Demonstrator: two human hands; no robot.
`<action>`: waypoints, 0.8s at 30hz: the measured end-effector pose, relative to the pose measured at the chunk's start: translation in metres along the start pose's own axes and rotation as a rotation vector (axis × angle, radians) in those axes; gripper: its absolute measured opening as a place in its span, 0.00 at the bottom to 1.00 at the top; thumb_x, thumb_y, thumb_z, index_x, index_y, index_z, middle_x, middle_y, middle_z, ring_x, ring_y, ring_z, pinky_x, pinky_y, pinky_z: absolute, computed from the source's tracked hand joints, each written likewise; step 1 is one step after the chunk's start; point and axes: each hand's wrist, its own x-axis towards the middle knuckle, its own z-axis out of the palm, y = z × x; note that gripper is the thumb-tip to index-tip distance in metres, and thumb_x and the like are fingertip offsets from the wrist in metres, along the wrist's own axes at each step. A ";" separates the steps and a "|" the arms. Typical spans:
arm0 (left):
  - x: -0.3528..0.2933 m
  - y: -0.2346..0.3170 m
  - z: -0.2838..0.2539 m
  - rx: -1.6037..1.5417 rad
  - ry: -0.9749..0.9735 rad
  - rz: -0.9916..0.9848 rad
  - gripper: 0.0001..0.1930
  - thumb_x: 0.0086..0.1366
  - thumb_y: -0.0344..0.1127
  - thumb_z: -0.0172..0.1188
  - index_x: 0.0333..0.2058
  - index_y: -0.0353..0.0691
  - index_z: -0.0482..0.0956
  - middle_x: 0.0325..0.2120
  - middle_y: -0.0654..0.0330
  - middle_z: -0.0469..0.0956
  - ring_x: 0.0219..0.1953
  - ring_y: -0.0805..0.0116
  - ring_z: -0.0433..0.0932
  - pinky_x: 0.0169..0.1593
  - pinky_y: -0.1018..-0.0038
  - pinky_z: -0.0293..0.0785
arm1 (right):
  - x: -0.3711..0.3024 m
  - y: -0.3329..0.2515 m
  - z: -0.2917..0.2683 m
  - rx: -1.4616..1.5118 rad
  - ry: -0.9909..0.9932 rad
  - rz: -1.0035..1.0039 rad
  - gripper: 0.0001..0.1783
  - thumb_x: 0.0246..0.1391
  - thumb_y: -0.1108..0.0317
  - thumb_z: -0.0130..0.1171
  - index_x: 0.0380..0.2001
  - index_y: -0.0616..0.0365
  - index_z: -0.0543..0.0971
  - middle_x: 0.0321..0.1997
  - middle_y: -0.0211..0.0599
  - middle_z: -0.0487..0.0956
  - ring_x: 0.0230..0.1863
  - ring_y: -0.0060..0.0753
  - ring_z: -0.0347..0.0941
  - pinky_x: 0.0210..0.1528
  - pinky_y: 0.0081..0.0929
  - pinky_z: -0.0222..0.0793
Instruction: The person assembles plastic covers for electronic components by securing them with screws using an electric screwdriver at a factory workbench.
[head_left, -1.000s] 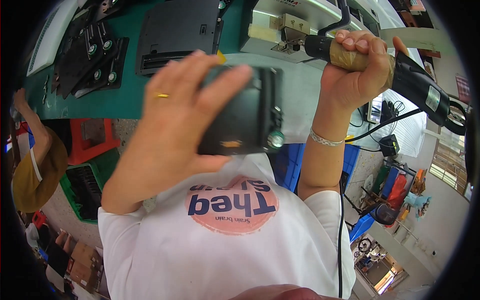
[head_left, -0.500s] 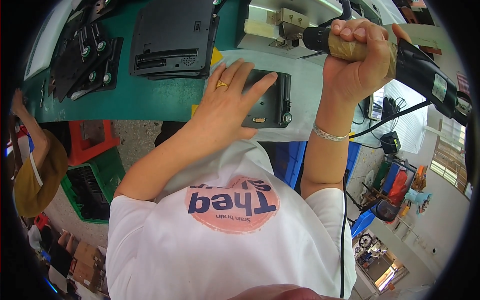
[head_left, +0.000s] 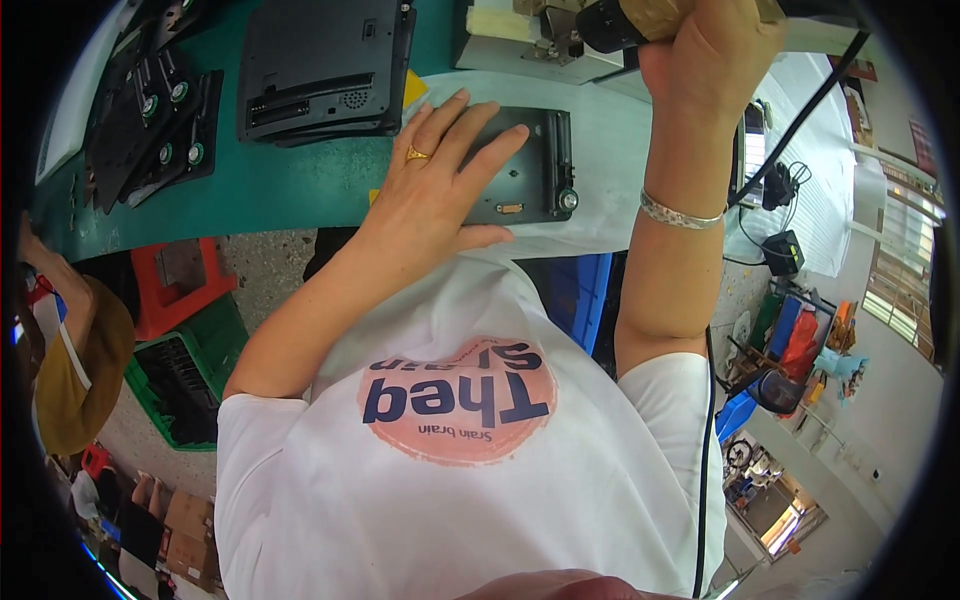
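A black plastic panel [head_left: 530, 165] lies flat on white sheeting in front of me, with a long raised bar and a round metal-and-green fitting along its right side. My left hand [head_left: 430, 180], fingers spread, rests over the panel's left part and hides it. Up at the top right, my right hand [head_left: 712, 62] is wrapped round the brown-taped grip of a black electric screwdriver [head_left: 612, 26]. Its nose points left, beside a pale metal box [head_left: 535, 68] with a small bracket on it. The screwdriver's tip cannot be made out.
Stacked black panels [head_left: 325, 70] stand to the left on the green table mat [head_left: 290, 200], and more dark parts with round fittings [head_left: 150, 130] lie farther left. A black cable [head_left: 805, 110] hangs at the right. Below the table are a green crate [head_left: 190, 370] and a red stool [head_left: 165, 290].
My right hand and the screwdriver sit higher in the picture, the nose still beside the metal box. The whole view has shifted slightly. My left hand stays on the panel.
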 end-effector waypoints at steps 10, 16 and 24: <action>0.000 0.011 0.012 0.007 0.143 0.296 0.27 0.42 0.41 0.75 0.46 0.54 0.81 0.48 0.61 0.70 0.56 0.57 0.67 0.56 0.59 0.62 | -0.064 -0.022 -0.078 0.197 -0.268 0.035 0.20 0.58 0.73 0.48 0.55 0.54 0.67 0.24 0.34 0.67 0.25 0.31 0.63 0.30 0.35 0.64; 0.009 0.015 0.033 0.057 0.178 0.331 0.25 0.45 0.40 0.73 0.46 0.57 0.82 0.47 0.62 0.70 0.53 0.59 0.67 0.54 0.60 0.63 | -0.094 -0.016 -0.081 0.168 -0.142 0.038 0.23 0.55 0.75 0.51 0.55 0.59 0.64 0.22 0.36 0.68 0.22 0.31 0.65 0.28 0.36 0.68; 0.009 0.014 0.033 0.052 0.101 0.295 0.25 0.46 0.39 0.72 0.47 0.58 0.82 0.47 0.63 0.69 0.53 0.60 0.66 0.52 0.62 0.65 | -0.102 -0.010 -0.083 0.251 -0.052 0.041 0.26 0.54 0.78 0.54 0.56 0.63 0.61 0.21 0.38 0.70 0.21 0.32 0.67 0.25 0.37 0.72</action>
